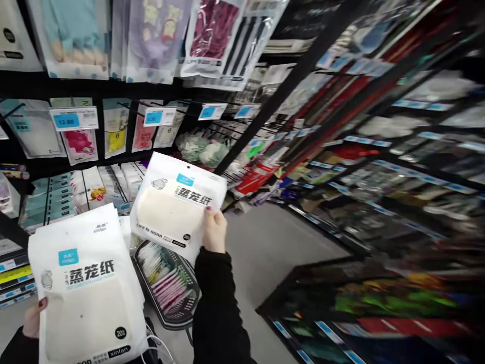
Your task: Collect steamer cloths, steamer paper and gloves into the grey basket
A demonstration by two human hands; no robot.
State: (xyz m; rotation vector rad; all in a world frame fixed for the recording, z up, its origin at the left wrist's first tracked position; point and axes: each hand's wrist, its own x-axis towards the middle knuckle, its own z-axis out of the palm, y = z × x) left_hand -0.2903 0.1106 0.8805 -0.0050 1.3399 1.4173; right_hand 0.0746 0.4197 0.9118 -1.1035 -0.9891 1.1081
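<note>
My left hand (33, 319), at the lower left, grips the left edge of a stack of white steamer paper packs (87, 303). The front pack shows a blue label, dark lettering and a round "20" mark. In my right hand (214, 230) is another steamer paper pack (166, 207), pinched at its right edge, thumb over the front. It is tilted and held up above a dark shopping basket (166, 321), partly covering it. Several packets with white, pink and green parts (172, 283) lie in the basket.
Packaged gloves (76, 35) and small packets hang from hooks with price tags (74, 120). Below them stand boxed packs (51, 194) on a shelf. Grey floor (257, 253) runs along an aisle at the right, beside blurred, stocked shelves (397, 177).
</note>
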